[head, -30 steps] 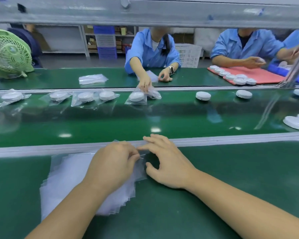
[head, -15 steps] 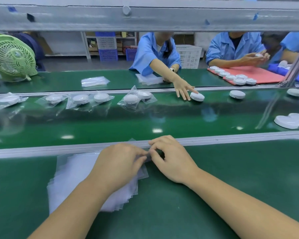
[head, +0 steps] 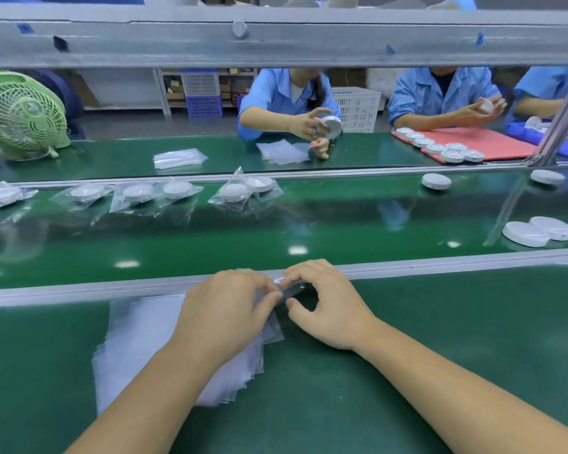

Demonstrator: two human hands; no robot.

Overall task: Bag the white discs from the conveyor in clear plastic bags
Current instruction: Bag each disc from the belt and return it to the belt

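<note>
Green tabletop [head: 456, 322] carries a stack of clear plastic bags [head: 138, 339] at 7 o'clock. Left hand [head: 227, 309] and right hand [head: 328, 309] each pinch the top bag [head: 291, 290] at its corner.

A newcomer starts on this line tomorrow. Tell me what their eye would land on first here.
Front and centre, the left hand and right hand pinch the corner of a clear bag atop a stack of bags on the near green bench. Behind them, bagged discs lie in a row along the far side of the conveyor, with two overlapping bare discs at its right edge. A pale green fan stands far left.
</note>
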